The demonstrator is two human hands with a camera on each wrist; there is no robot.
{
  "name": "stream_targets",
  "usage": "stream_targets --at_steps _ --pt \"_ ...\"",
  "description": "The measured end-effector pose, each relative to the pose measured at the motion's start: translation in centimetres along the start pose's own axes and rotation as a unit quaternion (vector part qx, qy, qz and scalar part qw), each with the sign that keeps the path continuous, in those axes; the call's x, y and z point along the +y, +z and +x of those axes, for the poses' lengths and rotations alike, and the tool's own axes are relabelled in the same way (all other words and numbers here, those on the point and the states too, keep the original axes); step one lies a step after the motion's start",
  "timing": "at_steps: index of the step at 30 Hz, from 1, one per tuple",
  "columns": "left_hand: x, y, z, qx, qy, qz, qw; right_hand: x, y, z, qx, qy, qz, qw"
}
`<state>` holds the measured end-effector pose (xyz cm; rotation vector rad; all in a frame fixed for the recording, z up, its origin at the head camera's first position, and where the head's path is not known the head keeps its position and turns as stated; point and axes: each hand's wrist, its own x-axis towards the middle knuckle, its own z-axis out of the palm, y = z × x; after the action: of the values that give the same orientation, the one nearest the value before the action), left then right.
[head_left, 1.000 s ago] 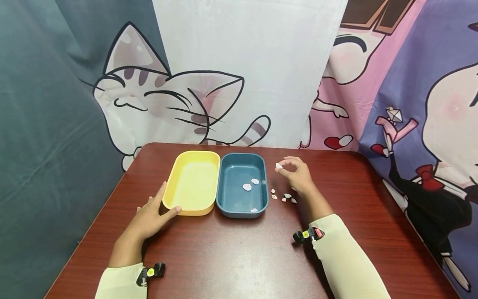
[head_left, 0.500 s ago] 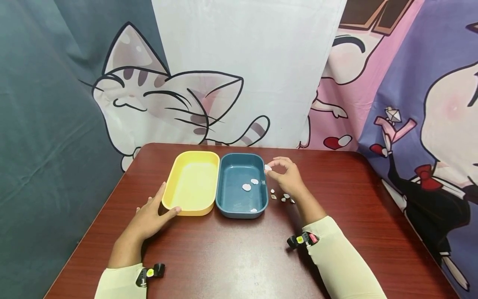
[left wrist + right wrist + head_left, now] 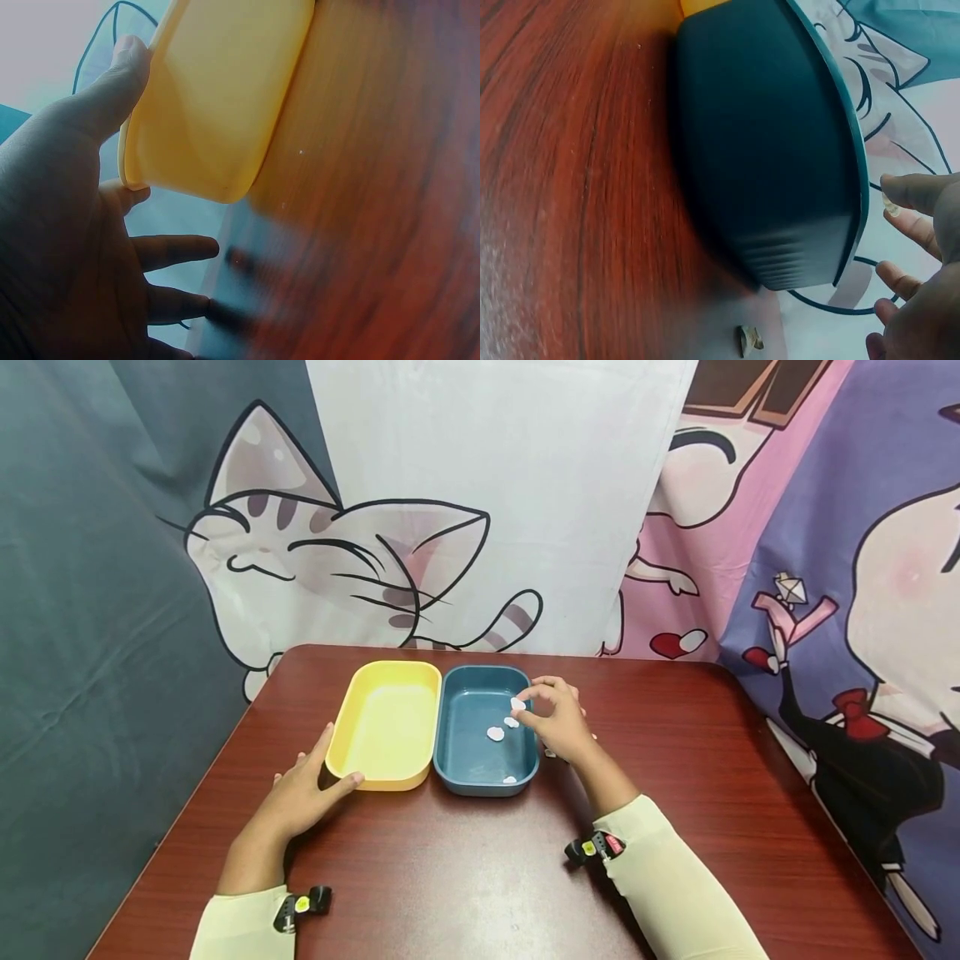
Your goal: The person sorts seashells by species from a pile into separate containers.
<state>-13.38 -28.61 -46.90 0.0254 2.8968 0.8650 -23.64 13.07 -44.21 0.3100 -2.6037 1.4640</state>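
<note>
My right hand (image 3: 561, 724) is over the right part of the blue tray (image 3: 487, 790), pinching a small white seashell (image 3: 517, 703) between thumb and index finger. In the right wrist view the pinched shell shows only as a pale edge between the fingertips, beyond the tray rim. Inside the blue tray lie more white shells, one near the middle (image 3: 496, 734). My left hand (image 3: 300, 797) rests at the near left corner of the yellow tray (image 3: 386, 784). Its thumb and index finger touch the rim; the other fingers stretch out beside it, as the left wrist view shows.
Both trays stand side by side on the reddish-brown wooden table (image 3: 465, 877). A loose shell (image 3: 750, 340) lies on the table right of the blue tray; others there are mostly hidden by my right hand. A printed cat curtain (image 3: 585, 510) hangs behind the table.
My right hand has moved left with the shell, from beside the blue tray to over its inside. My left hand and both trays stay where they were.
</note>
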Motion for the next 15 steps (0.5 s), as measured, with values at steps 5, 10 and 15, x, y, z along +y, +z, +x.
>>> stream_targets --at_steps 5,10,15 --pt "-0.1 0.0 0.0 0.0 -0.001 0.0 1.0 -0.4 0.6 0.2 -0.007 -0.013 0.006 0.9999" --pt "-0.1 0.0 0.0 0.002 0.0 0.0 1.0 -0.8 1.1 0.3 -0.019 -0.022 0.004 0.9996" --pt "-0.1 0.0 0.0 0.003 0.002 -0.001 1.0 -0.8 1.6 0.3 -0.038 -0.024 -0.013 0.9989"
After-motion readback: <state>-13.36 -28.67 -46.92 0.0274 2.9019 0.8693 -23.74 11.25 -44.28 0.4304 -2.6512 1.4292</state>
